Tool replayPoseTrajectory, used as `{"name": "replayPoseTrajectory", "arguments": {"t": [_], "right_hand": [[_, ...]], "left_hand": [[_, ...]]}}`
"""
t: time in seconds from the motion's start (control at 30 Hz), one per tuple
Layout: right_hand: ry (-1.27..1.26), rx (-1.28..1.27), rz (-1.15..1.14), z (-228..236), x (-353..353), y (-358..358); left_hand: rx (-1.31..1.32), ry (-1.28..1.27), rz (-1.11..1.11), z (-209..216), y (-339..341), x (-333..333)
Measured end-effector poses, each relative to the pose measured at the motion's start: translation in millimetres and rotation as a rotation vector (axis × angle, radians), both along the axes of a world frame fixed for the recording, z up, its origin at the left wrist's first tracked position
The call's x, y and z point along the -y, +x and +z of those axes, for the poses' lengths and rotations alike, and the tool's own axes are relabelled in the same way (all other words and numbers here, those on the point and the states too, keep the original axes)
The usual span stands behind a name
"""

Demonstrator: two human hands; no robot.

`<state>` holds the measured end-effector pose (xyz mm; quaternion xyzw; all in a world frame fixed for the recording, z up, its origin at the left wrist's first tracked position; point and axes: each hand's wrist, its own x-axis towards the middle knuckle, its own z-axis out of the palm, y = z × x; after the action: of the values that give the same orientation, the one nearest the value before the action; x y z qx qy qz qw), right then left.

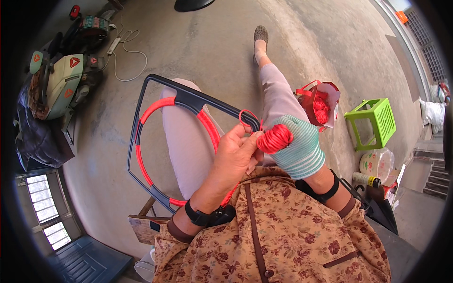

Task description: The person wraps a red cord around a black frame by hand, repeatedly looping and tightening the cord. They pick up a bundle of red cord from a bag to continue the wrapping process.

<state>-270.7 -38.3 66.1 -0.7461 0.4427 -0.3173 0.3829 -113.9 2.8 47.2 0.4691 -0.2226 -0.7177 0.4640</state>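
Note:
A dark plastic frame with a round ring lies across my lap; much of the ring is wrapped in red cord. My left hand, bare, pinches the frame's right edge and the cord, where a small red loop stands up. My right hand wears a green-and-white striped glove and is closed around a bundle of red cord, right beside the left hand's fingertips. Both wrists carry black straps.
A red bag with more red cord sits on the concrete floor to my right, beside a green plastic stool. Bottles and containers lie lower right. A scooter and a white cable are at the left.

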Motion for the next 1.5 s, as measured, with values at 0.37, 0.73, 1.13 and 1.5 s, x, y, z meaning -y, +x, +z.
{"name": "replayPoseTrajectory", "arguments": {"t": [0.37, 0.73, 1.13, 1.5], "right_hand": [[0.301, -0.049, 0.013, -27.8, 15.1, -13.2], [0.826, 0.405, 0.137, -51.5, 32.2, -14.2], [0.188, 0.025, -0.02, -8.3, 3.1, -38.5], [0.607, 0.321, 0.119, -24.9, 26.1, -14.4]], "left_hand": [[0.041, 0.016, -0.05, -0.5, 3.5, -2.1], [-0.067, 0.008, -0.07, 6.5, 7.6, -5.2], [0.027, -0.06, -0.046, 3.1, 6.6, -2.1], [-0.044, -0.029, -0.055, 6.1, 8.3, -2.0]]}}
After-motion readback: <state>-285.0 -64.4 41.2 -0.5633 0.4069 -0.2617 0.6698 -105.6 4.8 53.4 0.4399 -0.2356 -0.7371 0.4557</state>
